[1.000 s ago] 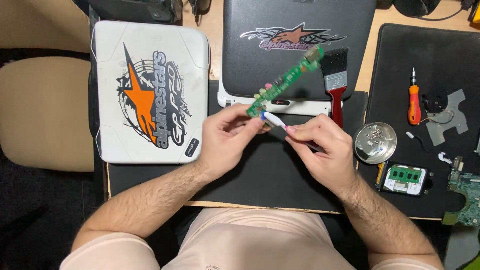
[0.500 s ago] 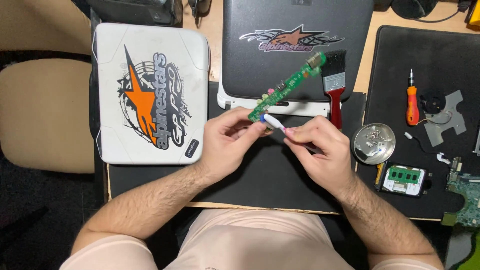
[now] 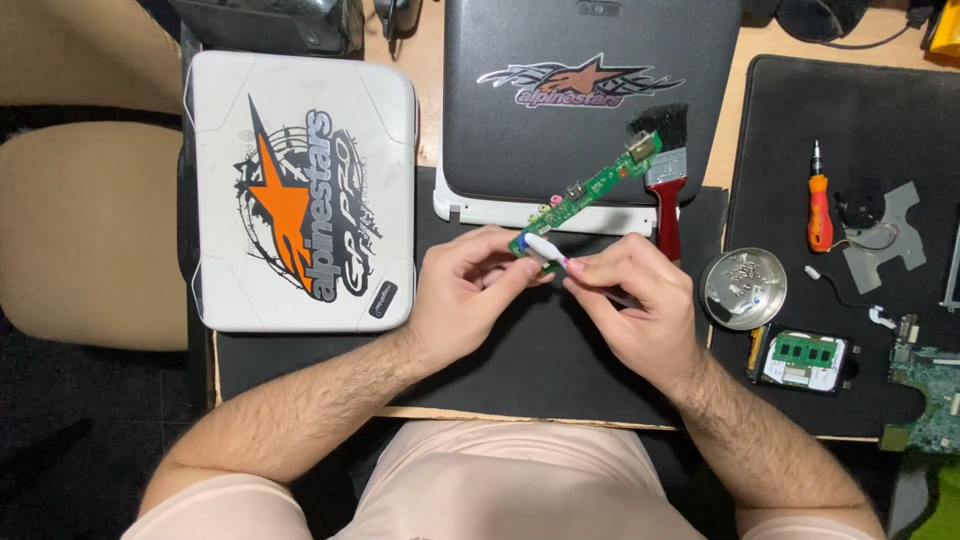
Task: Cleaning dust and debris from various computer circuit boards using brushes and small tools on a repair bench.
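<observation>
The left hand [image 3: 465, 290] is pinching the near end of a narrow green circuit board [image 3: 590, 190], while the right hand [image 3: 635, 300], just right of it, is gripping a small white brush [image 3: 545, 250] whose head is touching that end. The board's long axis is running up and rightward from the fingers, its far end reaching over the black laptop [image 3: 590, 90] beside a red-handled paintbrush [image 3: 665, 190].

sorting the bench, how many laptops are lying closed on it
2: a white laptop with an orange star sticker at the left, and a black laptop at top centre, beyond the left hand and right hand. Others may lie outside the view.
</observation>
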